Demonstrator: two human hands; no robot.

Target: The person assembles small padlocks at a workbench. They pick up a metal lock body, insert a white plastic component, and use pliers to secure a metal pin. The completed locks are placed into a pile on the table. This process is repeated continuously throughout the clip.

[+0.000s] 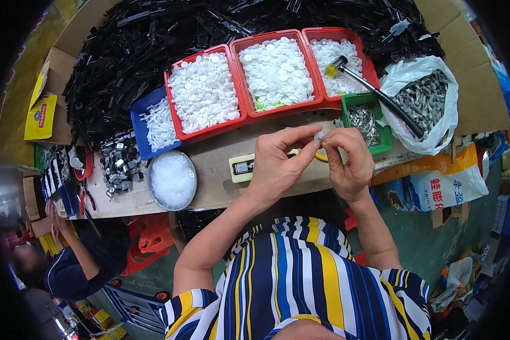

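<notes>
**Small white part pinched between both hands above the surface's near edge**

The left hand (275,164) and the right hand (348,161) meet fingertip to fingertip over the near edge of the surface (209,164), and a tiny white part (319,136) sits pinched between them. Each grip is closed on that part with thumb and forefinger; a bit of yellow shows just below, too hidden to identify.

The part looks like light, stiff moulded plastic, smooth enough to slip, so a fingertip pinch across its rim seems the sound way to hold it. Its exact shape is too small to tell.

Counted along the far side of the surface:
- three red trays (275,71) heaped with white plastic caps, too many to count
- one blue tray (156,124) of white pieces at the left
- one green tray (365,122) of small metal pieces at the right
- one hammer (374,90) lying across the right red tray and the green tray
- one white bag (425,102) of grey parts at the right edge
- one round dish (171,180) of clear pieces near the front
- one cream-coloured small block (242,168) just left of the left hand

A pile of black plastic strips (153,39) fills the back.
</notes>
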